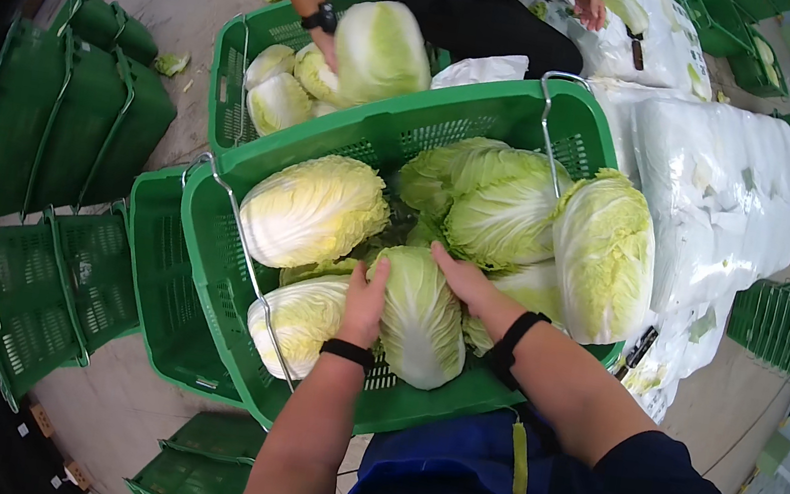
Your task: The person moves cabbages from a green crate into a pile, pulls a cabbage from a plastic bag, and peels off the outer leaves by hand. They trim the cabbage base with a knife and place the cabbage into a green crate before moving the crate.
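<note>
The left hand (365, 299) is cupping a cabbage (423, 324) from the left, fingers partly curled; the right hand (461, 283) is holding its far right side, fingers loosely bent. The cabbage is sitting at the near middle of the crate (208, 261), among others. A co-worker's hand (324, 47) is reaching into the far crate (228, 82).

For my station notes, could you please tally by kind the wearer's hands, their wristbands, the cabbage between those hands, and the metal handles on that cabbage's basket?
Left hand and right hand: 2
Black wristbands: 2
Cabbage: 1
Metal handles: 2
Total: 7
</note>
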Demonstrator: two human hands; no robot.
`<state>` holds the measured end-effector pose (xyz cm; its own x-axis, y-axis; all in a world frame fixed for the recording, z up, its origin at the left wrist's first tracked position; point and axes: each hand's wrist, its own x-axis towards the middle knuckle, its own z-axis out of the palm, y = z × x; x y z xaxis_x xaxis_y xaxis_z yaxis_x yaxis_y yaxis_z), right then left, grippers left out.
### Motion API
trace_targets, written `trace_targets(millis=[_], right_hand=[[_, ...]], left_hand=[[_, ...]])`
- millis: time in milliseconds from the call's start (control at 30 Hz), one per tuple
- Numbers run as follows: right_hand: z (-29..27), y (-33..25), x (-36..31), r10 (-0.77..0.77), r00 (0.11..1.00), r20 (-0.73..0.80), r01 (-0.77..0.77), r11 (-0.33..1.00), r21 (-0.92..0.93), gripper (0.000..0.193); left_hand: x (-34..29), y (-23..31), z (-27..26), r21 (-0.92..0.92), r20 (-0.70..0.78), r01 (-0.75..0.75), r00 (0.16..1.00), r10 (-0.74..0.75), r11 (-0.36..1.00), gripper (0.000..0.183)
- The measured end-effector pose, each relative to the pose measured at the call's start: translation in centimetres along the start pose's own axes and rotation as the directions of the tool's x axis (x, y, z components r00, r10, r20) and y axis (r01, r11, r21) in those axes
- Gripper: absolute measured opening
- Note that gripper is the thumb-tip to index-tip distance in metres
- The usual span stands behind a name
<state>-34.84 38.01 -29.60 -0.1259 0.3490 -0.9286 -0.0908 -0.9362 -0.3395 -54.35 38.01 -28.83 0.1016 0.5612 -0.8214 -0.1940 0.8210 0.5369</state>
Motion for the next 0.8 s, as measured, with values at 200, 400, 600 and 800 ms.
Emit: trace_targets(millis=[200, 400, 600, 800], right_hand=[[-0.8, -1.1, 1.4, 0.090, 0.994, -0.059, -0.101, 0.972, -0.211, 0.084], [1.3, -2.6, 1.6, 0.121, 0.985, 0.127, -0.120, 0.993, -0.014, 0.070], [1.9, -2.1, 0.3, -0.066, 0.997, 0.037, 0.065, 0.998, 0.027, 0.057], [3.7, -7.6, -7.8, -0.313, 0.942, 0.120, 0.317, 0.948, -0.017, 0.044]], left_hand=[[-10.6, -5.1, 1.2, -0.138, -0.073, 0.019, 0.997, -0.029, 0.990, 0.061], [-7.1, -6.7, 0.3, -0.554, -0.090, 0.388, 0.851, -0.517, 0.736, 0.058], [-6.9, -7.6, 0.0, -0.651, 0.060, 0.244, 0.960, -0.272, 0.718, 0.058], [-10.8, -1.3, 3.4, -0.717, -0.066, 0.038, 0.990, -0.121, 0.696, 0.051]])
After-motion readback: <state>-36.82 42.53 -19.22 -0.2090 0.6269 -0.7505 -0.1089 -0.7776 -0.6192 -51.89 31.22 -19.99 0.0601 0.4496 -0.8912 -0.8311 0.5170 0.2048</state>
